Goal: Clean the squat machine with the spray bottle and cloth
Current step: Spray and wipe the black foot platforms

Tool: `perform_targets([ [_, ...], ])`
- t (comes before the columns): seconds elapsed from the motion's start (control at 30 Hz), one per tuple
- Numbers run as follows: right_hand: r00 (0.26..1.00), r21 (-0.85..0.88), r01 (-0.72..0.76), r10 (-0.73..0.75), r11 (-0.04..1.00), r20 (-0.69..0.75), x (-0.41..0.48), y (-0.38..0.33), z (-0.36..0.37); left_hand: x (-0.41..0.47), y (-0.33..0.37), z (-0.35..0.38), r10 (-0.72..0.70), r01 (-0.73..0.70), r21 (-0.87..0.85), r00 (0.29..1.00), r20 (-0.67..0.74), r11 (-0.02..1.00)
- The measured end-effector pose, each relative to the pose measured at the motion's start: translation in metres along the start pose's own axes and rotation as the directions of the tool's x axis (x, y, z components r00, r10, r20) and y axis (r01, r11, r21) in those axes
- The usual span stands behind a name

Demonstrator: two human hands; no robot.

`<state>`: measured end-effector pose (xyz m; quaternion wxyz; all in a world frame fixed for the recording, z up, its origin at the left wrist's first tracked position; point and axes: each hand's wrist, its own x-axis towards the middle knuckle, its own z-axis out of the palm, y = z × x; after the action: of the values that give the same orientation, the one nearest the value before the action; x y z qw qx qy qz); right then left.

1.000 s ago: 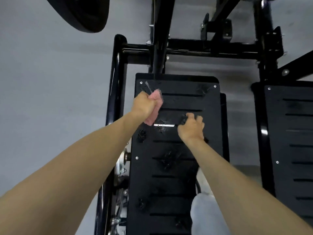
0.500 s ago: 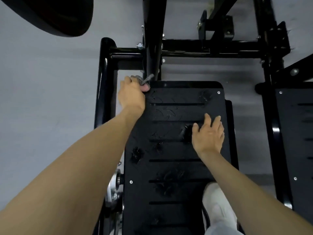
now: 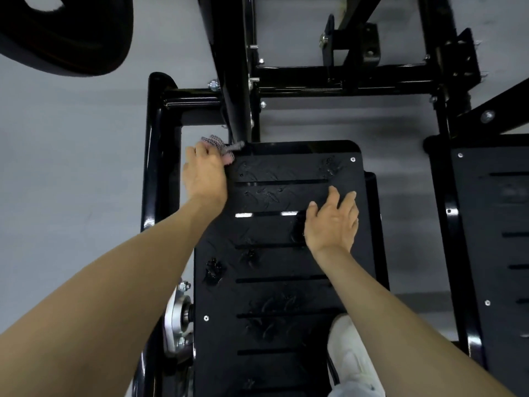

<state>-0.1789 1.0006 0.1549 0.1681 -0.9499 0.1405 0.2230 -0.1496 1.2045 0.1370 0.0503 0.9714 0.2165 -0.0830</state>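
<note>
While the left hand point(image 3: 204, 174) still grips the cloth point(image 3: 217, 143), right hand point(image 3: 332, 224) fingers have spread on the footplate point(image 3: 280, 265).

Black footplate point(image 3: 286, 253) with diamond tread, pink-and-grey meshed cloth point(image 3: 219, 144), white shoe point(image 3: 352, 353), grey floor point(image 3: 71, 167)

Floor point(image 3: 71, 173) is plain grey, smooth and matte. Could be rubber sheet or coated concrete, can't tell which. It fills the whole stretch from 7 to 10 o'clock and shows again through gaps at 12 and 3 o'clock. Lighting is soft and even, only faint shadows on the grey, plus a darker band around 4 o'clock. Up at 11 o'clock there's a black weight plate point(image 3: 74, 38) with a grip cutout, partly cut off by the edge.
</note>
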Motion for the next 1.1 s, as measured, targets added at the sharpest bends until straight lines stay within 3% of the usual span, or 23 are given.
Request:
perform_targets([
  [0.07,1.000,-0.006,0.002,-0.002,1.000,0.002,0.002,0.005,-0.001,0.006,0.033,0.002,0.021,-0.022,-0.152,1.000,-0.007,0.988],
  [0.13,1.000,-0.017,0.005,-0.005,1.000,0.002,0.003,0.011,-0.001,0.007,0.067,0.005,0.231,-0.216,-0.275,0.973,0.025,0.937],
  [0.2,1.000,-0.028,0.002,-0.001,1.000,0.002,0.004,0.019,-0.003,0.003,0.093,0.007,0.443,-0.413,-0.260,0.894,0.065,0.873],
  [0.23,1.000,-0.035,-0.002,0.002,0.999,0.001,0.005,0.023,-0.003,0.003,0.099,0.007,0.479,-0.450,-0.238,0.874,0.082,0.861],
  [0.4,0.999,-0.043,-0.013,0.014,0.999,0.042,0.006,0.038,-0.011,0.005,0.068,0.006,0.440,-0.443,0.032,0.896,0.066,0.896],
  [0.53,0.998,-0.087,0.027,-0.021,0.996,0.065,0.013,0.048,-0.021,-0.007,0.065,0.006,0.274,-0.274,-0.015,0.961,0.043,0.962],
  [0.6,0.998,-0.091,0.028,-0.022,0.995,0.064,0.016,0.052,-0.025,-0.009,0.086,0.007,0.269,-0.265,-0.070,0.962,0.048,0.962],
  [0.73,0.987,-0.097,0.010,0.006,0.995,0.160,0.018,0.056,-0.029,-0.007,0.146,0.014,0.468,-0.449,-0.173,0.878,0.097,0.877],
  [0.9,0.980,-0.193,0.050,-0.011,0.980,0.199,0.014,0.057,-0.028,0.004,0.206,0.014,0.591,-0.540,-0.240,0.746,0.307,0.807],
  [1.0,0.982,-0.183,0.028,0.007,0.983,0.187,0.012,0.056,-0.029,0.005,0.212,0.010,0.604,-0.587,-0.160,0.731,0.316,0.794],
  [1.1,0.990,-0.177,0.032,-0.007,0.984,0.142,0.009,0.055,-0.028,-0.002,0.193,0.005,0.642,-0.635,-0.112,0.734,0.220,0.764],
])
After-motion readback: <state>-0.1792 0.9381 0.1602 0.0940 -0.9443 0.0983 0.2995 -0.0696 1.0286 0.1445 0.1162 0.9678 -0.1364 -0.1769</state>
